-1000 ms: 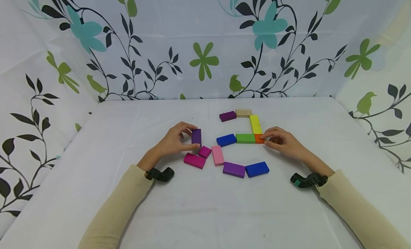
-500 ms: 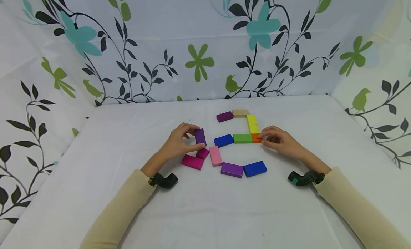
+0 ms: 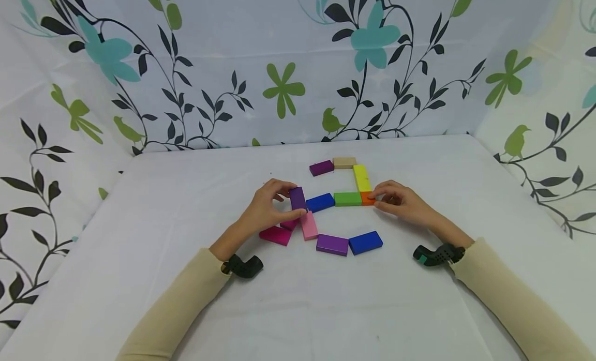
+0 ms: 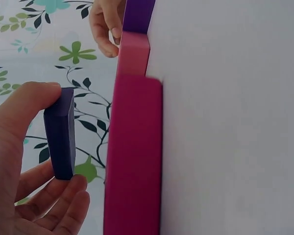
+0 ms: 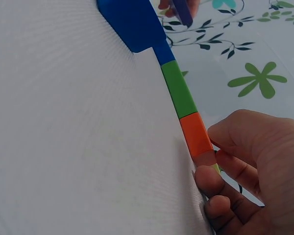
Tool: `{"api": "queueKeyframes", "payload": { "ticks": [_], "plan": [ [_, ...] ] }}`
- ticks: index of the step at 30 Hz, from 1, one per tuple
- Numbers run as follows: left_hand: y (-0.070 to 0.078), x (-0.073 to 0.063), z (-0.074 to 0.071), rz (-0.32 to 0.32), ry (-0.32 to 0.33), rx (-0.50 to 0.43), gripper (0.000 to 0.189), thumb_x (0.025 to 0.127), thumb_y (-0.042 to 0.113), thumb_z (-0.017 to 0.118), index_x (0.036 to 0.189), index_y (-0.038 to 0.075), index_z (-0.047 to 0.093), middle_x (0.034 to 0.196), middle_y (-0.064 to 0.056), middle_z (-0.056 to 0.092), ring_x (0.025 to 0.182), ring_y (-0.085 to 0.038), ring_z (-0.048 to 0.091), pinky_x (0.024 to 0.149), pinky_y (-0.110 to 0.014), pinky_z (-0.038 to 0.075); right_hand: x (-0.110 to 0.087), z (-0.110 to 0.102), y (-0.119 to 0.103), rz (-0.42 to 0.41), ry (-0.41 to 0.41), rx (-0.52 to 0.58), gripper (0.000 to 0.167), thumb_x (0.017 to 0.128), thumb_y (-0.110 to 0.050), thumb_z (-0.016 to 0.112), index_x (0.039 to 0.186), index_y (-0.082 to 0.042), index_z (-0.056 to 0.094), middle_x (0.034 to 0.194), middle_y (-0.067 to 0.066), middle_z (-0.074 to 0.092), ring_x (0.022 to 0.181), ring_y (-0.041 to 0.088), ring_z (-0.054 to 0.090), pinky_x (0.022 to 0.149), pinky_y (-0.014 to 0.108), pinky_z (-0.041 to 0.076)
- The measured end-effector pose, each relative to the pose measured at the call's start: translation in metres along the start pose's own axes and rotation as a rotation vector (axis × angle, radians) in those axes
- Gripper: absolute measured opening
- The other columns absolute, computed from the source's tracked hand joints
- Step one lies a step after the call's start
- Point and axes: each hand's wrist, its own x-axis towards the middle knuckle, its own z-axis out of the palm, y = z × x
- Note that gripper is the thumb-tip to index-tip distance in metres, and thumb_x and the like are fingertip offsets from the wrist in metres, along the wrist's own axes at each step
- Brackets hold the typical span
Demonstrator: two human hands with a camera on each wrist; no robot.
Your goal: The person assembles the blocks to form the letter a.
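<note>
My left hand [image 3: 265,208] pinches a dark purple block [image 3: 298,198] between thumb and fingertips. In the left wrist view that block [image 4: 60,137] appears held up off the table, past the magenta block [image 4: 134,156]. Over the table it hangs beside a blue block [image 3: 320,202] and the pink block [image 3: 309,226]. My right hand [image 3: 402,203] has its thumb and curled fingers at the orange block [image 3: 366,198]. In the right wrist view they hold the orange block [image 5: 196,134] at its end, next to the green block [image 5: 179,88].
A yellow block [image 3: 361,178], a tan block [image 3: 344,163] and a plum block [image 3: 322,168] continue the row at the back. In front lie a purple block [image 3: 332,244], another blue block [image 3: 366,242] and a magenta block [image 3: 276,236]. A patterned cloth [image 3: 209,56] hangs behind the table.
My left hand has carried the dark purple block to the right, closer to the blue and pink blocks, over the small magenta block. The right hand stays at the orange block.
</note>
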Motion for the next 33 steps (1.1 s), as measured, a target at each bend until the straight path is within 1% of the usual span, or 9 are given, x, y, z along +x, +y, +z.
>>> {"api": "queueKeyframes", "payload": {
  "ticks": [4, 11, 15, 22, 27, 33],
  "plan": [
    [0.003, 0.003, 0.008, 0.017, -0.013, -0.021, 0.059, 0.078, 0.025, 0.083, 0.127, 0.005, 0.059, 0.116, -0.010, 0.058, 0.106, -0.025, 0.059, 0.088, -0.038, 0.053, 0.001, 0.001, 0.002, -0.007, 0.002, -0.009, 0.024, 0.092, -0.001, 0.064, 0.116, -0.002, 0.067, 0.122, 0.015, 0.055, 0.083, 0.017, 0.052, 0.073, 0.018, 0.046],
    [0.009, 0.006, 0.017, 0.048, -0.039, -0.033, 0.058, 0.078, 0.026, 0.082, 0.127, 0.005, 0.059, 0.116, -0.010, 0.058, 0.107, -0.023, 0.058, 0.088, -0.036, 0.053, 0.001, 0.000, 0.002, 0.026, -0.009, -0.002, 0.024, 0.093, -0.004, 0.064, 0.117, -0.002, 0.067, 0.123, 0.014, 0.054, 0.084, 0.018, 0.052, 0.074, 0.018, 0.045],
    [0.014, 0.006, 0.022, 0.060, -0.052, -0.052, 0.058, 0.078, 0.026, 0.083, 0.127, 0.005, 0.059, 0.117, -0.010, 0.057, 0.107, -0.022, 0.058, 0.088, -0.036, 0.053, 0.002, 0.000, 0.003, 0.014, -0.004, 0.000, 0.023, 0.093, -0.003, 0.064, 0.116, -0.002, 0.067, 0.122, 0.014, 0.055, 0.082, 0.018, 0.051, 0.072, 0.018, 0.045],
    [0.023, 0.009, 0.031, 0.045, -0.091, -0.083, 0.059, 0.078, 0.026, 0.082, 0.128, 0.005, 0.058, 0.118, -0.009, 0.056, 0.107, -0.021, 0.055, 0.090, -0.035, 0.052, 0.001, 0.000, 0.001, 0.019, -0.001, -0.010, 0.024, 0.092, -0.003, 0.065, 0.116, -0.002, 0.068, 0.121, 0.015, 0.055, 0.084, 0.017, 0.051, 0.074, 0.018, 0.045],
    [0.028, 0.012, 0.037, 0.059, -0.109, -0.076, 0.060, 0.079, 0.028, 0.082, 0.128, 0.005, 0.058, 0.117, -0.008, 0.056, 0.106, -0.019, 0.055, 0.090, -0.033, 0.052, 0.000, 0.000, 0.001, 0.022, 0.000, -0.004, 0.024, 0.092, -0.003, 0.065, 0.116, -0.002, 0.068, 0.122, 0.014, 0.055, 0.084, 0.017, 0.052, 0.074, 0.018, 0.046],
    [0.033, 0.014, 0.042, 0.071, -0.104, -0.060, 0.061, 0.078, 0.029, 0.083, 0.128, 0.005, 0.058, 0.118, -0.008, 0.055, 0.104, -0.019, 0.056, 0.090, -0.032, 0.051, 0.001, 0.000, 0.001, 0.031, 0.003, 0.001, 0.023, 0.093, -0.004, 0.064, 0.115, -0.002, 0.068, 0.123, 0.014, 0.055, 0.084, 0.018, 0.052, 0.074, 0.018, 0.046]
  ]
}}
